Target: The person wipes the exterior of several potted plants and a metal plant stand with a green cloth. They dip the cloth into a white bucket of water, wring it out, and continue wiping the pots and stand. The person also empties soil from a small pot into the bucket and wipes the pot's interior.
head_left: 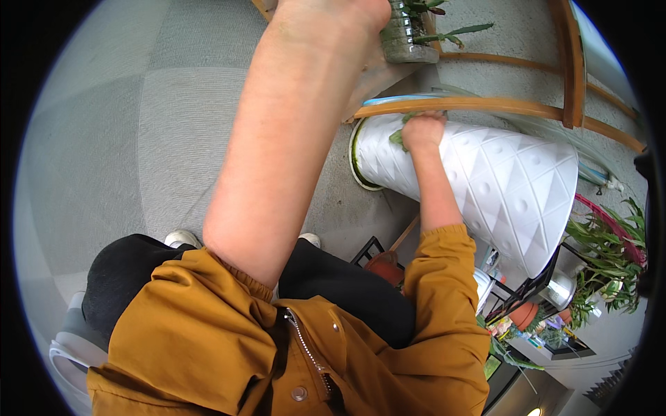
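Observation:
My left forearm reaches up across the view. Only the wrist and part of my left hand show at the top edge, beside a clear ribbed container with a spiky green plant. Its fingers are out of sight. Toward the right stands a tall white planter with a raised diamond pattern and a green-stained rim at its narrow end. My right hand is closed near that narrow end, against the planter's side. A crumpled green piece pokes out from its fingers; I cannot tell whether it is cloth or leaf.
Curved-looking wooden rails run just beyond the planter, with clear hose behind it. At the right are leafy plants and a black rack with terracotta pots. A grey plastic stool is at lower left, on grey tiles.

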Available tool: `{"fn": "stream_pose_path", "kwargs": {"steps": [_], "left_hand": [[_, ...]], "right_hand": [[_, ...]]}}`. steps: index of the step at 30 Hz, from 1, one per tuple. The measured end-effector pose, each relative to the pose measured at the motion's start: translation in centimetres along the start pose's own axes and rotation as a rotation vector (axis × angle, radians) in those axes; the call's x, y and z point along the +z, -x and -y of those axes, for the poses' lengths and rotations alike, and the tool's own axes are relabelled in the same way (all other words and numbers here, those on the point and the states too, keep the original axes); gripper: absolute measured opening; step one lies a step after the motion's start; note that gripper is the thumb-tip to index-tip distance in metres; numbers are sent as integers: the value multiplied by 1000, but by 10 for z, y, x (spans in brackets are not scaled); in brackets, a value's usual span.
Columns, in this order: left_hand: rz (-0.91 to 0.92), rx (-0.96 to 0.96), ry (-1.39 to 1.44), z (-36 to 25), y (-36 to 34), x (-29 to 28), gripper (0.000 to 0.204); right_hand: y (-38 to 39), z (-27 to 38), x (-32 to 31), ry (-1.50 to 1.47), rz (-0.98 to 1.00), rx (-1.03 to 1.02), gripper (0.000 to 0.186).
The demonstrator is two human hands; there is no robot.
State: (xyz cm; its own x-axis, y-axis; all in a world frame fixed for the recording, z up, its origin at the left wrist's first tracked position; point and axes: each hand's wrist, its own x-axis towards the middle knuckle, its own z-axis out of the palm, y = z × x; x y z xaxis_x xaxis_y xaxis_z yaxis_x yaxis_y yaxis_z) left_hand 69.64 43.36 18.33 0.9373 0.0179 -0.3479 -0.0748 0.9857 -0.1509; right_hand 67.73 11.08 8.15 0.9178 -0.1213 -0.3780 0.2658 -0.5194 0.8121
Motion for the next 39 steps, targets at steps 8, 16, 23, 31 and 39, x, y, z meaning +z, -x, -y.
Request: {"fn": "stream_pose_path", "kwargs": {"steps": [8, 16, 23, 31, 39], "left_hand": [[5, 164, -68, -23, -1, 7, 9], [2, 122, 27, -17, 0, 13, 8], [-49, 35, 33, 3, 7, 13, 9], [-4, 118, 56, -3, 3, 17, 10], [-18, 136, 11, 14, 7, 12, 8]], "right_hand": [[45, 82, 73, 362, -237, -424, 52], [144, 8, 94, 560, -292, -763, 56], [121, 26, 76, 465, -342, -501, 57], [154, 3, 110, 561, -308, -701, 54], [30, 36, 15, 174, -59, -175, 49]]}}
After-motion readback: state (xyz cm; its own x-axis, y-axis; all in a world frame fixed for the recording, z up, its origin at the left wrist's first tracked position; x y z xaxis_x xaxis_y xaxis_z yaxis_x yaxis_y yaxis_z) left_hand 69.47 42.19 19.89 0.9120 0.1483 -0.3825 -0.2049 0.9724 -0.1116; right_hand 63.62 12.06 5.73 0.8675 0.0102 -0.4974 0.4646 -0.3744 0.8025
